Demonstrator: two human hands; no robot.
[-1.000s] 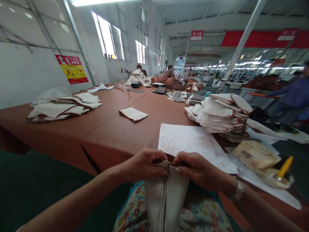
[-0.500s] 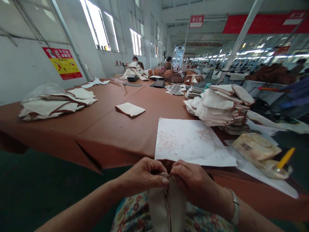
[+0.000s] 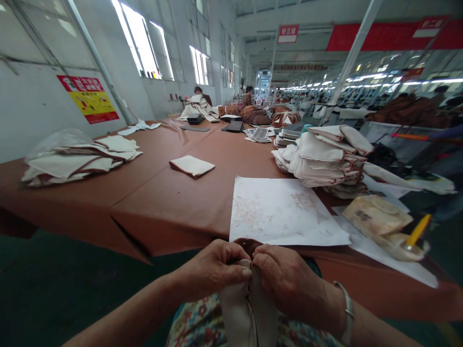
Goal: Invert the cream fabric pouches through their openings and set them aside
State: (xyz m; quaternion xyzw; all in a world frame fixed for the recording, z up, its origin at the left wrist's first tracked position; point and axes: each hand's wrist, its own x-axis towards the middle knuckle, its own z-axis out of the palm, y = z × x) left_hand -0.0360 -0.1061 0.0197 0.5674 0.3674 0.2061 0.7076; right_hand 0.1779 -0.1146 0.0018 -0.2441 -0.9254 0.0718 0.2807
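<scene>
Brown table (image 3: 173, 202): paper sheet (image 3: 282, 212), seemingly fabric stacks (image 3: 325, 156).

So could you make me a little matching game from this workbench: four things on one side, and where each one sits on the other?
Things:
1. cream fabric piece
2. stained white paper
3. tall stack of cream pieces
4. yellow-handled tool

Places:
A. in a dish at the right table edge
B. pinched between left hand and right hand
C. flat, just beyond the hands
D. behind the paper, to the right

Pairs: 1-B, 2-C, 3-D, 4-A
</scene>
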